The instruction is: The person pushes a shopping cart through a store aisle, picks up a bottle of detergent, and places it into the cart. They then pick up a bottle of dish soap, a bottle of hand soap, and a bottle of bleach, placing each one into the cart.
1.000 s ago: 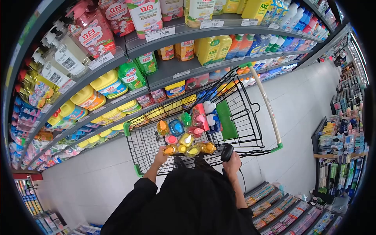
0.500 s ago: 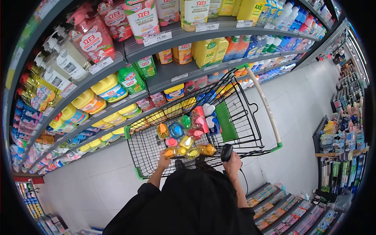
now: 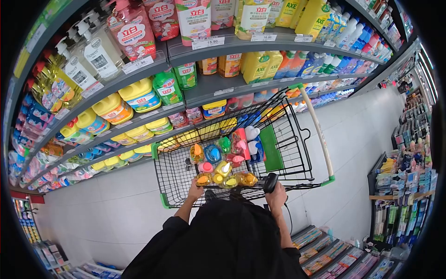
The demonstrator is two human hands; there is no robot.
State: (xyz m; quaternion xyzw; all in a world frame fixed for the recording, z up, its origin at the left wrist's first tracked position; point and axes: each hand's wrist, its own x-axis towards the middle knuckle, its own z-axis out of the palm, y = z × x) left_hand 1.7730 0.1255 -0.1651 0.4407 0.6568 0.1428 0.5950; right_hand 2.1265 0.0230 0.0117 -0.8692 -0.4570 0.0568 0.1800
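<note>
My left hand [image 3: 195, 189] is closed on the near rim of a black wire shopping cart [image 3: 173, 186] with green corners, right beside an amber bottle [image 3: 203, 179] in it. In my right hand [image 3: 277, 196] is a black handheld scanner [image 3: 270, 182] with a cord hanging down, held at the cart's near side. Inside the cart stand several pump and squeeze bottles, among them a blue bottle [image 3: 212, 153], a green bottle [image 3: 225, 144] and a yellow bottle [image 3: 223, 168]. A red-pink bottle [image 3: 239, 142] and white-capped blue bottles [image 3: 255, 151] stand against the green panel [image 3: 271, 148].
Beyond the cart runs a tiered shelf [image 3: 204, 90] of detergent bottles with price tags. The cart's pale handle bar [image 3: 318, 135] is to the right. Low racks of boxed goods [image 3: 334, 253] stand behind me on the right, and another goods display [image 3: 404, 162] stands farther right.
The shelves have shifted to the right in view, and the cart has turned and moved slightly right. Both hands keep their holds on the cart rim and the scanner.
</note>
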